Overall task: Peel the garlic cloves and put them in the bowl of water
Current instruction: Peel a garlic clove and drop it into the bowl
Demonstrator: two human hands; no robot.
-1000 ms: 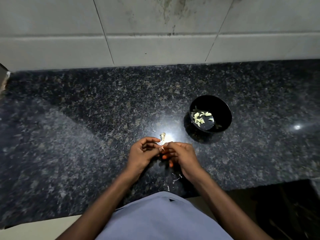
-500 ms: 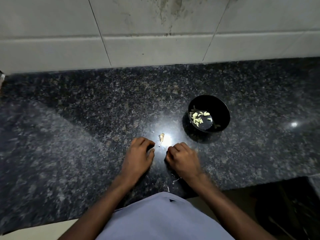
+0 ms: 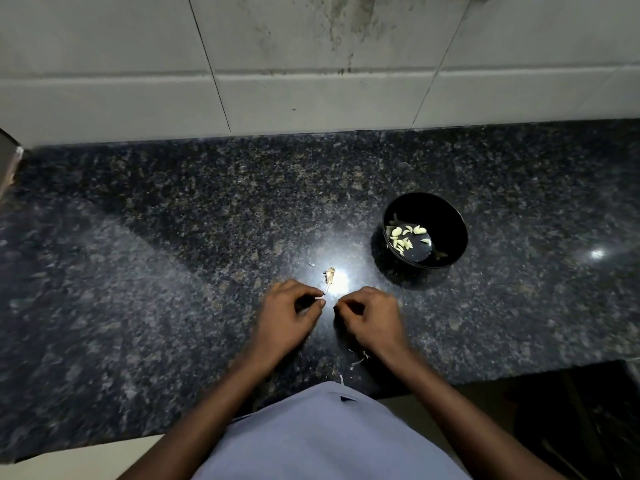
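Head view: over a dark tabletop (image 3: 173, 271), the left hand (image 3: 284, 320) pinches a pale garlic sliver (image 3: 319, 298), the right hand (image 3: 370, 317) curls, contents unclear; small pieces could slip before reaching the bowl (image 3: 446, 216).

Both forearms are stretched forward, bare. The left hand (image 3: 284, 315) is held knuckles up with fingers curled and thumb met at the fingertips; the right hand (image 3: 372, 317) is curled likewise, just beside it
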